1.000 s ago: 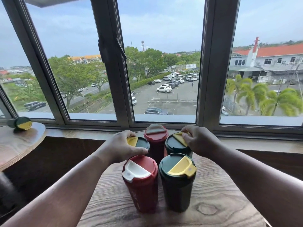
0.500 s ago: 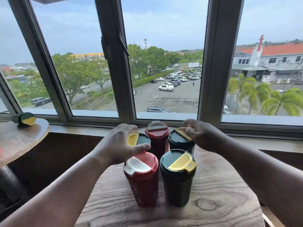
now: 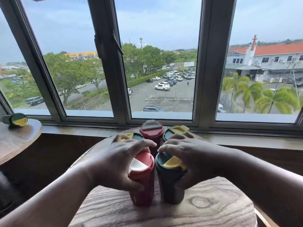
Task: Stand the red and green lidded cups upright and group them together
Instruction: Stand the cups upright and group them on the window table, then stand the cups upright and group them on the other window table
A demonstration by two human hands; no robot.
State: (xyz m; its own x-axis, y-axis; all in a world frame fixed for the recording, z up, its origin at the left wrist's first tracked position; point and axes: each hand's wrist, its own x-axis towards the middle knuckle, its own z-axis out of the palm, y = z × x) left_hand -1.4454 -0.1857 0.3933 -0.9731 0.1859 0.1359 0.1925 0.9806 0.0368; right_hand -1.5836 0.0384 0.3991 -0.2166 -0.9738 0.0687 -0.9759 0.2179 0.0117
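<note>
Five upright cups clustered toward the round table's (image 3: 213, 202) far edge as the left hand (image 3: 118, 163) gripped the near red cup (image 3: 142, 181) and the right hand (image 3: 191, 158) the near green cup (image 3: 170, 182), seemingly to tighten the group.

- Five cups upright, clustered on round wooden table (image 3: 205, 208), lower centre of frame.
- Left hand (image 3: 118, 163) grips near red cup (image 3: 142, 179); right hand (image 3: 190, 156) grips near green cup (image 3: 170, 181), yellow flap on lid.
- Behind: green cup (image 3: 136, 136), red cup (image 3: 151, 131), green cup (image 3: 176, 131).
- Left edge: another green cup (image 3: 16, 119) lying on its side on second table (image 3: 18, 141).
- Window (image 3: 157, 63) fills upper frame.
</note>
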